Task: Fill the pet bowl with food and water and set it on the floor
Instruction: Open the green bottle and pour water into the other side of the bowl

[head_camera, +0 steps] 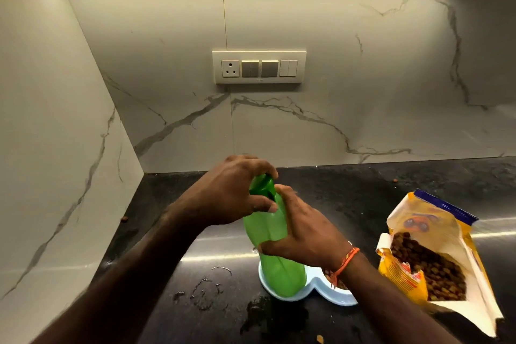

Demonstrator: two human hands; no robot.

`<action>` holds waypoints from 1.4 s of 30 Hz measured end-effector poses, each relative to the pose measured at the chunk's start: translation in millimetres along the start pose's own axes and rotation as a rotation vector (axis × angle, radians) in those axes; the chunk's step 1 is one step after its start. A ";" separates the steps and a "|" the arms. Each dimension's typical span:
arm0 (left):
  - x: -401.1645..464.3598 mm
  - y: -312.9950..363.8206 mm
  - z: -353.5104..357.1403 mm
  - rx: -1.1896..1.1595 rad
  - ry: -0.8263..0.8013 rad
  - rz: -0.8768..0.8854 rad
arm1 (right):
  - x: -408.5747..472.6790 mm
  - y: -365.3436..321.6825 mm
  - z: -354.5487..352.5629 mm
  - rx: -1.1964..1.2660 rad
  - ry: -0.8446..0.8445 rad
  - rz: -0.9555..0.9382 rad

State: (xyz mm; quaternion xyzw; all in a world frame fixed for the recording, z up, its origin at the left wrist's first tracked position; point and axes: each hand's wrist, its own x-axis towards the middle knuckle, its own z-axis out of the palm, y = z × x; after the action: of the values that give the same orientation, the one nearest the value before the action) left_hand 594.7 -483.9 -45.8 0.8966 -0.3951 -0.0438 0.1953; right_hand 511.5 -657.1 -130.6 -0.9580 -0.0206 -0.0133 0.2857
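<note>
Bottle point(275, 254) over bowl point(310, 292) left compartment; food bag point(435, 257) right of bowl, on counter point(349, 193).

The wet black countertop point(349, 190) carries a pale blue double pet bowl point(315, 292) and an open kibble bag point(435, 254).

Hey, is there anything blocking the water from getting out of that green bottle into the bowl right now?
Yes. The green bottle stands upright over the left side of the blue bowl, and its cap seems to be on, gripped by the left hand. The right hand steadies the body.
</note>
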 end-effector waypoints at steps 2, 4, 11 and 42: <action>-2.0 -6.6 -3.6 -0.011 -0.129 0.005 | -0.4 -0.7 -0.7 -0.008 -0.045 -0.017; -3.9 -10.7 -6.0 -0.087 -0.196 0.033 | 0.7 -1.8 2.8 0.040 -0.067 -0.025; -1.0 7.7 -13.6 0.257 -0.068 -0.264 | 13.3 -7.5 5.0 0.080 0.005 -0.077; -22.3 3.2 -22.9 0.188 -0.045 -0.285 | 13.0 -9.8 30.4 0.156 0.006 -0.113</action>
State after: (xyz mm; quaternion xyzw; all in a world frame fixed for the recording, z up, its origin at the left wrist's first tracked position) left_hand 582.6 -462.4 -25.2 0.9566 -0.2707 -0.0537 0.0935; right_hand 524.4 -631.9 -150.2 -0.9302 -0.0747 -0.0307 0.3581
